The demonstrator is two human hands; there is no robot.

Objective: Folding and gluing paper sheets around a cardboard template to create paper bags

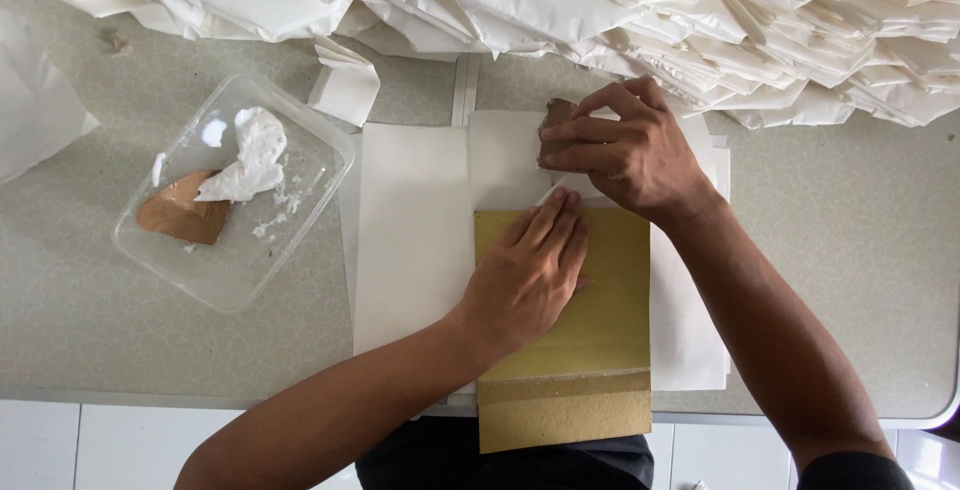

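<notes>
A yellow cardboard template (600,335) lies on a stack of white paper sheets (415,240) on the table. My left hand (530,270) presses flat on the template and on a folded white paper edge. My right hand (625,150) grips a small brown cardboard scrap (553,115) and holds it against the white paper just above the template.
A clear plastic tray (235,190) at left holds white paste and a brown cardboard piece. A big heap of folded white paper bags (640,10) fills the far side of the grey-green table (850,250). The table's front edge runs along the bottom.
</notes>
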